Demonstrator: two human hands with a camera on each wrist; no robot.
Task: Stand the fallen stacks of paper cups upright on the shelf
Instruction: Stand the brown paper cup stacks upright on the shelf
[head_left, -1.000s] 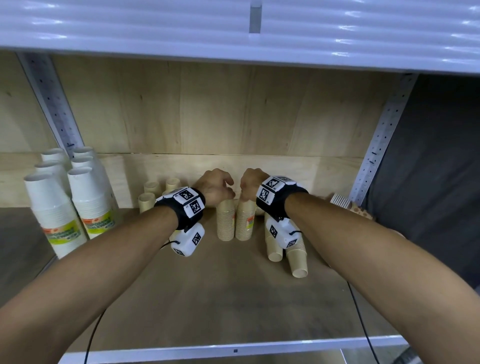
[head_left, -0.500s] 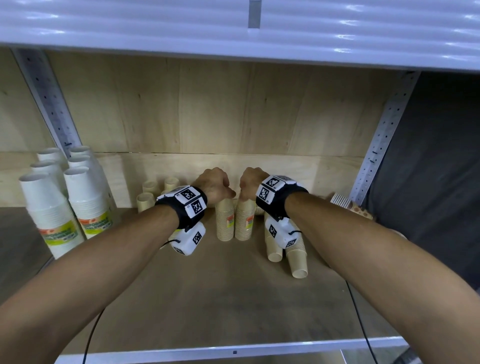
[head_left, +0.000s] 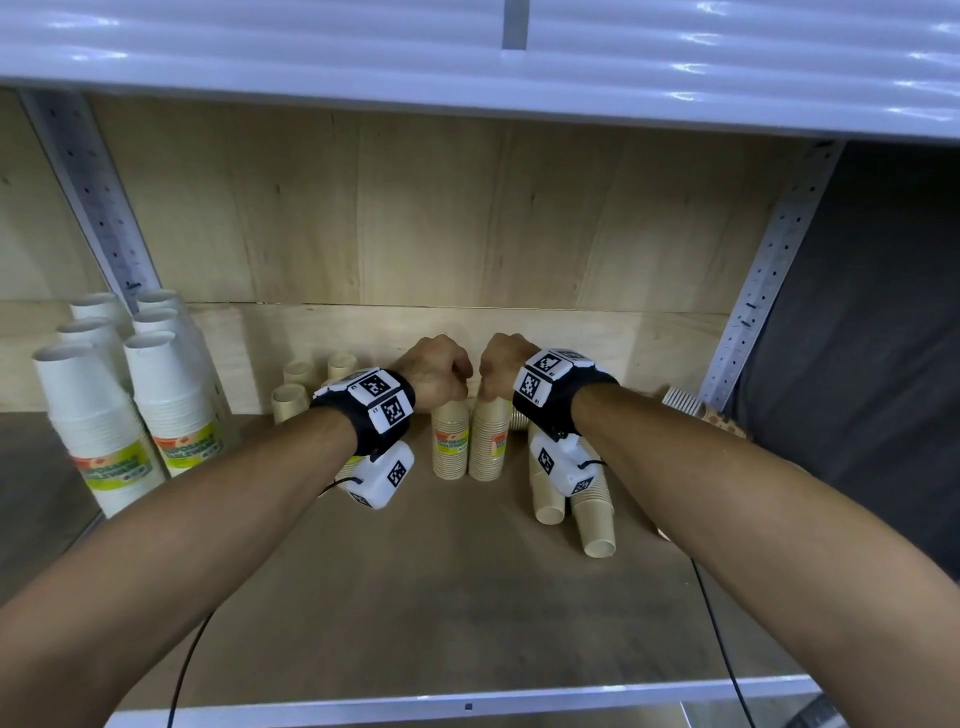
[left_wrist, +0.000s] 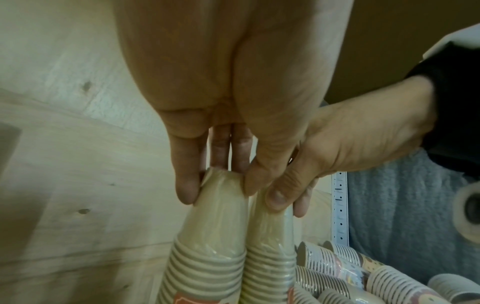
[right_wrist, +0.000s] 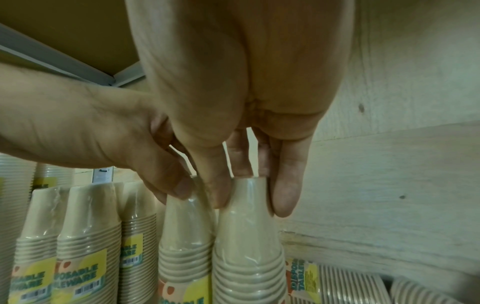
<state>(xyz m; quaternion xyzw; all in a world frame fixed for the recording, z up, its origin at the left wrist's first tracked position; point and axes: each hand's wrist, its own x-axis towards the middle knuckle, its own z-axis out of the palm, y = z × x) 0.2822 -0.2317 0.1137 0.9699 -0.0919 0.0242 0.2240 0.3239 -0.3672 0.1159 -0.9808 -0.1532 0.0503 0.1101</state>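
Two plastic-wrapped stacks of tan paper cups stand upright side by side mid-shelf, the left stack (head_left: 450, 441) and the right stack (head_left: 489, 440). My left hand (head_left: 451, 375) pinches the top of the left stack (left_wrist: 218, 222) with thumb and fingers (left_wrist: 185, 189). In the same way my right hand (head_left: 491, 370) pinches the top of the right stack (right_wrist: 246, 236), seen close in the right wrist view (right_wrist: 250, 192). Two more tan stacks (head_left: 595, 517) lie fallen just right of them, partly behind my right wrist.
Tall white cup stacks (head_left: 96, 415) stand at the left. Small tan stacks (head_left: 298, 374) stand upright at the back left. Patterned cup stacks (head_left: 693, 405) lie on their sides at the far right by the metal post (head_left: 753, 312). The wooden shelf board (head_left: 415, 597) is bare in front.
Both hands keep their hold on the tops of the two upright stacks. Only the view has shifted slightly.
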